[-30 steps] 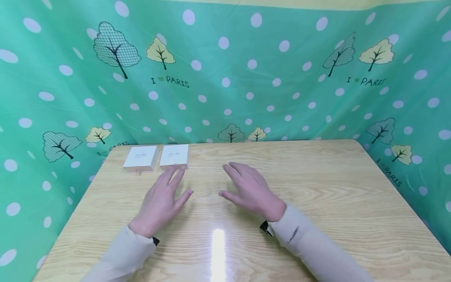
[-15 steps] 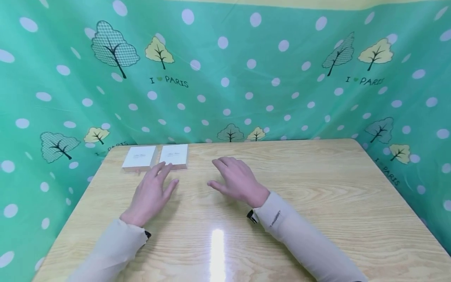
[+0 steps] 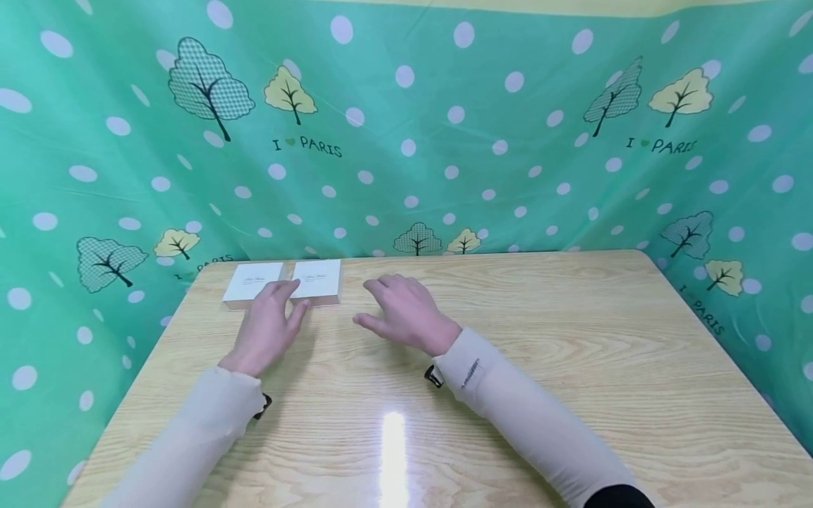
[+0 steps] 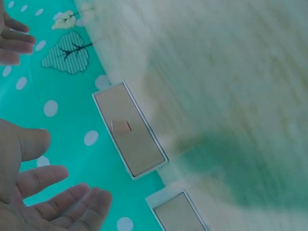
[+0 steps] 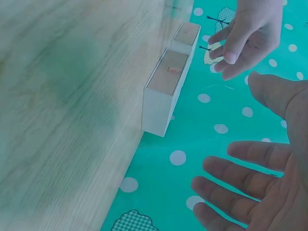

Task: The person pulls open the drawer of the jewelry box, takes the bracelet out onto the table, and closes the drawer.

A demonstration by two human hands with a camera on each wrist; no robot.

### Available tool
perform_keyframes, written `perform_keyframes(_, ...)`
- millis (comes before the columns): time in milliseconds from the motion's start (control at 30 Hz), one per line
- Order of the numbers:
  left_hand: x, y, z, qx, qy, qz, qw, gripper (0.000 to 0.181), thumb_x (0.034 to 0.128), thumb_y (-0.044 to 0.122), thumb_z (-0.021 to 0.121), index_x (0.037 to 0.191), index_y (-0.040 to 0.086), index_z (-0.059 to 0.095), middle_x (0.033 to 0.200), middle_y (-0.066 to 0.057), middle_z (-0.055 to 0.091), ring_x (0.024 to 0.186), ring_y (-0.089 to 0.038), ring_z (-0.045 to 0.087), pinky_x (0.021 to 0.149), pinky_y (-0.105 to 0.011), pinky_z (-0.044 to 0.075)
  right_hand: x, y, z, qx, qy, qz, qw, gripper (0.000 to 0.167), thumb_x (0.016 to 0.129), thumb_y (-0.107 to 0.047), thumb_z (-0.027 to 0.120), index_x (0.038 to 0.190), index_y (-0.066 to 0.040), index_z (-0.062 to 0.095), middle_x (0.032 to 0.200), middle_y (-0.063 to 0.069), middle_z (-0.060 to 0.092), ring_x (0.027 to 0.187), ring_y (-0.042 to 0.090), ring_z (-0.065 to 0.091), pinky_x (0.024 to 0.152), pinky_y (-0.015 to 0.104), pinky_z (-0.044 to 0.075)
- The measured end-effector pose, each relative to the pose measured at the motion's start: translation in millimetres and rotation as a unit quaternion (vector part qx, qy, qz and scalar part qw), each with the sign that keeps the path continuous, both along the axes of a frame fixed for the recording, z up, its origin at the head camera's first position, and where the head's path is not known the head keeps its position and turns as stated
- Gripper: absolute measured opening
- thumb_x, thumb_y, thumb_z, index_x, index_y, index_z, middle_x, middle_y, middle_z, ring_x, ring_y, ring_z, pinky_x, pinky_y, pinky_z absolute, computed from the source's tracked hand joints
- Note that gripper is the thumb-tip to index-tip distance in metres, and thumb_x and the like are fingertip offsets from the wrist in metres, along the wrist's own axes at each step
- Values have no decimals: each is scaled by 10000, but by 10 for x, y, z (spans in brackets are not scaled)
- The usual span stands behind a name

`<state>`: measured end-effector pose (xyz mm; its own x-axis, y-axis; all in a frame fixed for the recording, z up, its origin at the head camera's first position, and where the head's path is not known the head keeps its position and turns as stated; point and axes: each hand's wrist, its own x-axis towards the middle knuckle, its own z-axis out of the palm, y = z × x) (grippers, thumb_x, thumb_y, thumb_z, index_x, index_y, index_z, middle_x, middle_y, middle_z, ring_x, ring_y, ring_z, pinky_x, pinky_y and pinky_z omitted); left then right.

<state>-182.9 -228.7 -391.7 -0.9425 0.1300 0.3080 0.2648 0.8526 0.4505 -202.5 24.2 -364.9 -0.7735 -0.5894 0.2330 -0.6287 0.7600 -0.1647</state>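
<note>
Two flat white boxes with pinkish-brown front sides lie side by side at the table's back left: the left box (image 3: 254,279) and the right box (image 3: 320,280). My left hand (image 3: 265,327) is over their front edges, fingers spread and relaxed, holding nothing; in the left wrist view a gap shows between the left hand (image 4: 57,197) and the near box (image 4: 129,130), which has a small tab. Right of the boxes, my right hand (image 3: 406,312) hovers with bent, relaxed fingers, also holding nothing. In the right wrist view the right hand (image 5: 255,183) is apart from the boxes (image 5: 166,77).
The wood-grain table (image 3: 571,339) stretches to the right and front, with a bright light reflection near its front middle. A green dotted curtain (image 3: 406,127) with tree prints hangs behind and along both sides of the table.
Both hands have moved left and toward the back of the table. The left hand now overlaps the boxes in the head view, and the right hand is closer to them. The boxes have not moved.
</note>
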Motion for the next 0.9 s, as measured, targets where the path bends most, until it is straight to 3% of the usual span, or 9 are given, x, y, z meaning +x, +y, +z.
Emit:
perform_keyframes(100, -73, -20, 2, 40, 41, 22, 10000, 436, 964, 167, 569, 1324, -68, 499, 1286, -294, 484, 1197, -458, 453, 995, -586, 374, -59, -49, 2, 26, -94, -42, 9999, 626, 897, -559, 560, 1328, -105, 541, 1235, 79, 603, 1091, 231, 580, 879, 376, 499)
perform_keyframes(267, -190, -60, 7, 71, -174, 153, 9997, 419, 981, 155, 531, 1327, -77, 490, 1260, -301, 498, 1181, -456, 463, 994, -577, 382, -171, -134, -5, 91, -155, -59, 9998, 619, 901, -558, 554, 1309, -91, 553, 1177, 72, 625, 1012, 213, 602, 816, 345, 515)
perform_keyframes(467, -310, -111, 3, 138, -414, 281, 9987, 435, 990, 180, 519, 1335, -83, 477, 1204, -297, 528, 1031, -403, 541, 858, -527, 477, -273, -262, -5, 17, -293, -86, 9995, 582, 902, -559, 549, 1258, -100, 591, 1147, 56, 641, 972, 192, 617, 771, 342, 524)
perform_keyframes(733, -398, -129, -39, 334, -853, 476, 9947, 466, 993, 209, 510, 1332, -107, 462, 1282, -325, 479, 1073, -440, 549, 871, -541, 485, -389, -456, -59, -26, -483, -46, 9988, 508, 921, -547, 522, 1145, -102, 622, 960, 11, 648, 732, 117, 566, 599, 266, 481)
perform_keyframes(900, -456, -128, -67, 478, -933, 628, 9925, 470, 983, 216, 521, 1313, -116, 476, 1251, -326, 517, 1086, -445, 557, 894, -550, 474, -477, -544, -92, -64, -831, -280, 9961, 548, 922, -553, 516, 1210, -94, 598, 1065, 25, 659, 848, 148, 615, 680, 291, 508)
